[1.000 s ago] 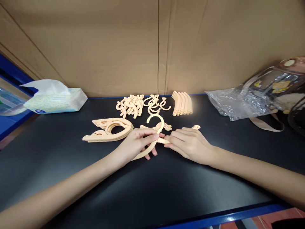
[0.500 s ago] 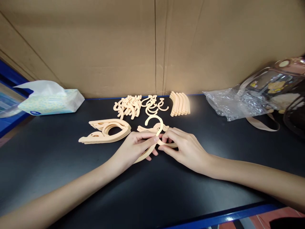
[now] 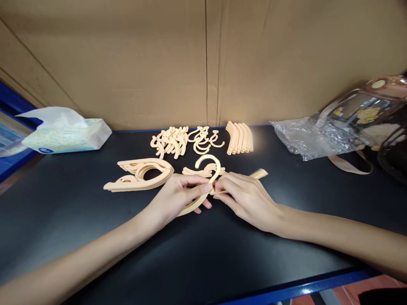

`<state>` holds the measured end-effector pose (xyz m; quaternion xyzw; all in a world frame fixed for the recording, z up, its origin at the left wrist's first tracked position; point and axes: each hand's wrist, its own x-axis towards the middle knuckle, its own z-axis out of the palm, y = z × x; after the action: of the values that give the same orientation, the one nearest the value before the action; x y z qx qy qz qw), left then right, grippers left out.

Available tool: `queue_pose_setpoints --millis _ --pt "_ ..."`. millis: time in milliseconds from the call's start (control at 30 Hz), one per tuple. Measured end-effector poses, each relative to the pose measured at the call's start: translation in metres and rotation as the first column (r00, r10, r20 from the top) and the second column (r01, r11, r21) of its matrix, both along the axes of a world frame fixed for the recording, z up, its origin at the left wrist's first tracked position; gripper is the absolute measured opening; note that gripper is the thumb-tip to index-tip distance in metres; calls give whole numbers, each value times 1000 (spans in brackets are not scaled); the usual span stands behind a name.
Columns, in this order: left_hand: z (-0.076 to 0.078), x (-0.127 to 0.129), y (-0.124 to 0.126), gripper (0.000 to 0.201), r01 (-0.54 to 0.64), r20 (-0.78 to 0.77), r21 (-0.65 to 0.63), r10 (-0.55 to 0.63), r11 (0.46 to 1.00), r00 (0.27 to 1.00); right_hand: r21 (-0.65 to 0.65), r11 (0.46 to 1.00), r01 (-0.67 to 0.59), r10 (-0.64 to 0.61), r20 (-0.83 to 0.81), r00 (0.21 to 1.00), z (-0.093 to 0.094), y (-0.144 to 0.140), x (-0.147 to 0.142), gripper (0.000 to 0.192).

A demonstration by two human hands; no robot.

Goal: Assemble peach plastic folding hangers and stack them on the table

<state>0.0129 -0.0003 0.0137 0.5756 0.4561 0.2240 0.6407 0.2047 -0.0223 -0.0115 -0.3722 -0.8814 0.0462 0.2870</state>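
On the black table (image 3: 197,250) my left hand (image 3: 178,195) pinches a peach plastic hanger piece with a hook (image 3: 208,163) standing up from it; its curved arm runs under my fingers. My right hand (image 3: 246,195) grips a straight peach arm piece (image 3: 258,173) and holds its end against the hooked piece, fingertips of both hands meeting at the joint. A small curved peach part (image 3: 194,171) lies just behind my hands.
Behind lie a pile of loose hooks (image 3: 184,141), a row of curved arm pieces (image 3: 240,137) and a stack of flat hanger arms (image 3: 141,173). A tissue pack (image 3: 66,133) sits far left, a clear plastic bag (image 3: 310,137) and a pouch (image 3: 372,112) far right. A cardboard wall (image 3: 203,59) backs the table.
My right hand drew in to the joint, then swung the straight arm piece outward again, so its far end shows at the right. The left hand kept its hold.
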Motion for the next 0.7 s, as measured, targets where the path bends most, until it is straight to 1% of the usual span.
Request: queue_pose_setpoints --millis 100,167,233,300,400,467,533,700 --pt "1 0 2 26 14 -24 -43 -15 999 1000 174 984 -30 13 102 995 -2 1 0 24" --pt "1 -1 4 28 21 -29 -64 -23 998 999 218 975 -51 22 134 991 -2 2 1 25" --pt "1 -2 6 30 26 -6 -94 -27 995 1000 242 969 -57 20 153 988 -1 3 3 23" --pt "2 -4 8 30 34 35 -131 -29 991 999 264 964 -36 -12 175 984 0 5 5 22" --pt "2 -7 10 27 26 77 -174 -13 984 997 302 953 5 -71 209 975 0 10 10 33" --pt "3 -8 11 23 12 94 -192 6 981 996 334 942 -37 -46 238 970 0 14 14 39" --pt "3 -9 11 20 7 111 -201 16 980 994 339 937 -90 -1 261 965 0 17 17 41" --pt "5 -9 11 23 20 97 -191 -2 981 995 281 949 -140 55 290 956 2 17 17 26"
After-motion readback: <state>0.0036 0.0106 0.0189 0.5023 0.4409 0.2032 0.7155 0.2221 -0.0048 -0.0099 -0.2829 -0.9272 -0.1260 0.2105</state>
